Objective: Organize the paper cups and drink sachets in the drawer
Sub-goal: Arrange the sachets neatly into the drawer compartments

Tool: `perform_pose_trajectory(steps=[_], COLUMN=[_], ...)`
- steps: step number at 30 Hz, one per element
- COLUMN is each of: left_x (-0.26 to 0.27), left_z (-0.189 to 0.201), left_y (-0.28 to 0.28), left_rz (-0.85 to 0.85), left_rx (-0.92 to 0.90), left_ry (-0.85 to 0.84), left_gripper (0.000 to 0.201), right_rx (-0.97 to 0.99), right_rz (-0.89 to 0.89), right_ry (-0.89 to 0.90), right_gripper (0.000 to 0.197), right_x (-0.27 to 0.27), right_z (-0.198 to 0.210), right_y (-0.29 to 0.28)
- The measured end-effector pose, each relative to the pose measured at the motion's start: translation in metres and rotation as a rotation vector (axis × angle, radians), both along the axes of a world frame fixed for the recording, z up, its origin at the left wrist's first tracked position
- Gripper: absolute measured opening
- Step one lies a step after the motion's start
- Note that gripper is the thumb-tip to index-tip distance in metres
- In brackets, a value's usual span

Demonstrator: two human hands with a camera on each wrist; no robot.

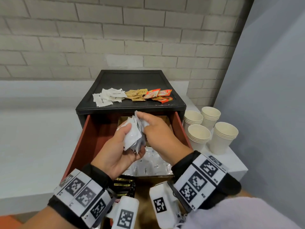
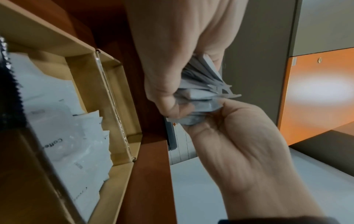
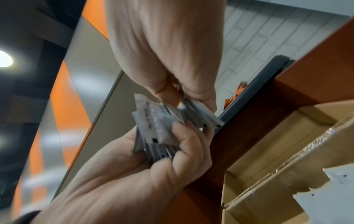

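Over the open orange-brown drawer (image 1: 92,134), my left hand (image 1: 118,146) lies palm up and grips a bundle of white sachets (image 1: 133,136). My right hand (image 1: 153,128) pinches sachets at the top of that bundle. In the left wrist view the left hand (image 2: 182,60) curls round the sachets (image 2: 203,91) and the right hand (image 2: 239,144) reaches them from below. The right wrist view shows the right hand (image 3: 162,53) pinching with thumb and finger, and the left hand (image 3: 134,174) cupping the sachets (image 3: 153,125). Several stacks of paper cups (image 1: 211,129) stand right of the cabinet.
The black cabinet top (image 1: 132,80) carries piles of white sachets (image 1: 107,96), brown sachets (image 1: 136,95) and orange sachets (image 1: 158,95). Inside the drawer, a cardboard box (image 2: 107,106) holds more white sachets (image 1: 151,164), with black sachets (image 1: 124,185) nearer me. A brick wall stands behind.
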State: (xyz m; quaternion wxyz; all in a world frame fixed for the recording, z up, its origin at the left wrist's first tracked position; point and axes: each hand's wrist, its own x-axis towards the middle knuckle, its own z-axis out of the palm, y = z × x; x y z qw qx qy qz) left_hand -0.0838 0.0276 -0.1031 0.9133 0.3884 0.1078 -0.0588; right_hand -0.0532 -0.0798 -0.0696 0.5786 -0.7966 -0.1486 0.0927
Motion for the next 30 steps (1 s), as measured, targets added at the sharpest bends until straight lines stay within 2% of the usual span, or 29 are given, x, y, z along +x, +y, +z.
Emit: perform_pose_trajectory(steps=[4,8,11,13,15,17,19,21,24,30], left_x=[0.0,0.002,0.005,0.006,0.007,0.009,0.011,0.013,0.012,0.011], left_z=[-0.003,-0.004,-0.007,-0.009,-0.009,-0.008,-0.008,-0.008,-0.008,-0.007], left_y=[0.007,0.009,0.009,0.008,0.009,0.013,0.018,0.023,0.026,0.027], left_rz=[-0.027,-0.056,-0.064,-0.053,-0.021,0.022,0.077,0.129,0.161,0.177], left_rx=[0.037,0.077,0.088,0.108,0.122,0.098,0.073,0.063,0.045,0.01], left_ry=[0.0,0.041,0.066,0.07,0.074,0.086,0.108,0.137,0.151,0.157], left_gripper=[0.021,0.025,0.024,0.026,0.028,0.029,0.033,0.036,0.038,0.038], right_rx=[0.11,0.145,-0.06,-0.221,-0.289,-0.304,-0.435,-0.663,-0.927,-0.891], right_rz=[0.068,0.121,0.167,0.187,0.164,0.075,0.036,0.153,0.294,0.296], right_ry=[0.137,0.194,0.141,0.106,0.119,0.203,0.219,0.154,-0.004,-0.13], right_gripper=[0.054,0.064,0.078,0.082,0.083,0.074,0.053,0.037,0.029,0.033], right_x=[0.004,0.005,0.005,0.004,0.008,0.014,0.017,0.015,0.011,0.009], right_z=[-0.008,-0.014,-0.012,-0.005,-0.005,-0.013,-0.027,-0.04,-0.058,-0.063], right_y=[0.001,-0.001,-0.003,-0.007,-0.01,-0.008,-0.004,0.0,0.006,0.006])
